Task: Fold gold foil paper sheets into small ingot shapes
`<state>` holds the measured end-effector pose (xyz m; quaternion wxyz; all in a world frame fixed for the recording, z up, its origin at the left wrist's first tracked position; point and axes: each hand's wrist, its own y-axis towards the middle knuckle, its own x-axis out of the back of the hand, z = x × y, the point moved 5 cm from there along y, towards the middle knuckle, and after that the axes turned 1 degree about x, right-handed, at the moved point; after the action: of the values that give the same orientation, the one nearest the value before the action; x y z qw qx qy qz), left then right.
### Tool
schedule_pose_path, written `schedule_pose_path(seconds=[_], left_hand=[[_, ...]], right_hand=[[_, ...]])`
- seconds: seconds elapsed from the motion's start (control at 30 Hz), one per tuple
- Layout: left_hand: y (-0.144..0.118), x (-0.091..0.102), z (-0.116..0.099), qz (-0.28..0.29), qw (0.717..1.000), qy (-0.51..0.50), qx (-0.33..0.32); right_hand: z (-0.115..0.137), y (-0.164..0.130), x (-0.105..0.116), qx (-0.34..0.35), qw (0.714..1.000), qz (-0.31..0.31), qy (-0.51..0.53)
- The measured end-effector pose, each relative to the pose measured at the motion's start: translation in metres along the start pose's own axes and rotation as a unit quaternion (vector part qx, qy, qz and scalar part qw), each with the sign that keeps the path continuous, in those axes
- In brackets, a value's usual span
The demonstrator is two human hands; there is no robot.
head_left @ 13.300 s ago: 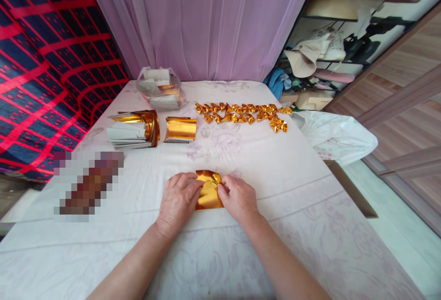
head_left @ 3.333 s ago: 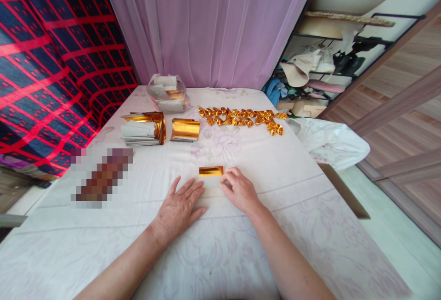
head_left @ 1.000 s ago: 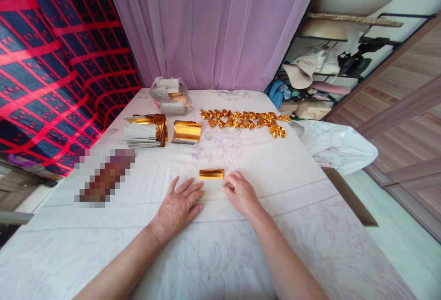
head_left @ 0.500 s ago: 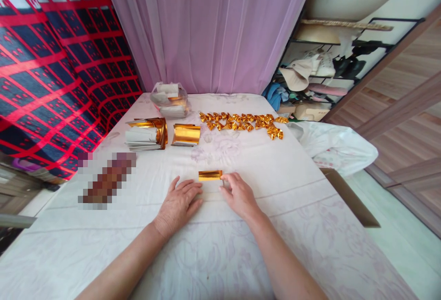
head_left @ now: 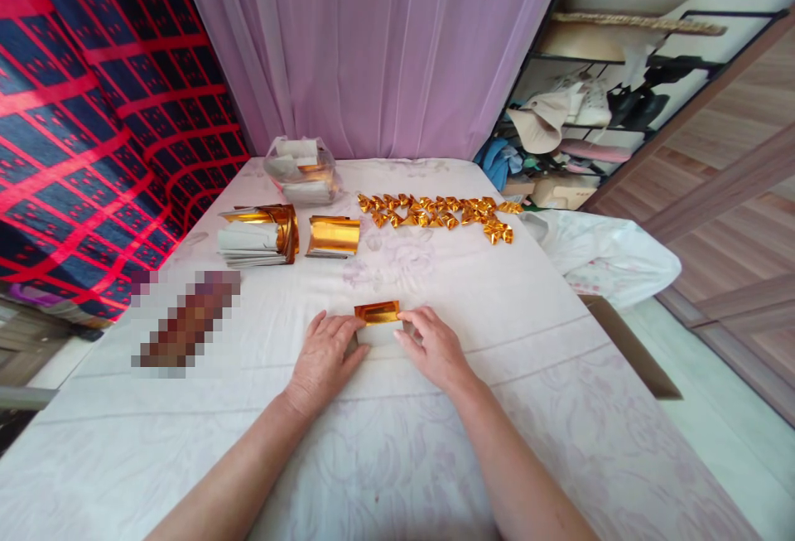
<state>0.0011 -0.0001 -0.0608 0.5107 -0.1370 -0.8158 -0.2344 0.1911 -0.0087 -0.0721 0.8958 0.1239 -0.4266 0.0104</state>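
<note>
So you had that little folded gold foil strip (head_left: 377, 312) lying flat on the white-clothed desk (head_left: 527, 309), right in front of you and well in from every edge. Your left hand (head_left: 324, 356) was spread palm-down with its fingertips at the strip's left end, and your right hand (head_left: 435, 348) had curled fingers against the right end. Neither grip was really clamped on anything, more like loose, open hands pressing and nudging at the ends. That foil looked super light and thin, stiff enough to hold a crease but easy to crumple or dent, and shiny enough that I'd bet it slid around on the cloth. The short ends looked like the place to pinch it, so the middle wouldn't buckle. Room-wise you were fine: bare cloth all around your hands. The stack of gold sheets (head_left: 256, 235) and the curled gold sheet (head_left: 334, 235) sat well away at the far left. The row of folded gold pieces (head_left: 435, 213) and the clear bag (head_left: 301, 170) were further back, and the desk's right edge was well apart too.
</note>
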Motion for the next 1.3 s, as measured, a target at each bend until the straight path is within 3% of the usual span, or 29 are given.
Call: schedule_pose_path(seconds=[0.23,0.87,1.3], left_hand=[[-0.002,0.001,-0.003,-0.014,1.000,0.001,-0.021],[-0.004,0.004,-0.012,-0.043,0.994,0.033,-0.092],[-0.005,0.005,-0.014,-0.034,0.992,0.059,-0.109]], right_hand=[[-0.003,0.003,0.002,-0.003,0.999,-0.021,0.033],[-0.004,0.006,0.011,-0.026,0.993,0.015,0.118],[-0.014,0.004,0.003,-0.051,0.988,0.019,0.144]])
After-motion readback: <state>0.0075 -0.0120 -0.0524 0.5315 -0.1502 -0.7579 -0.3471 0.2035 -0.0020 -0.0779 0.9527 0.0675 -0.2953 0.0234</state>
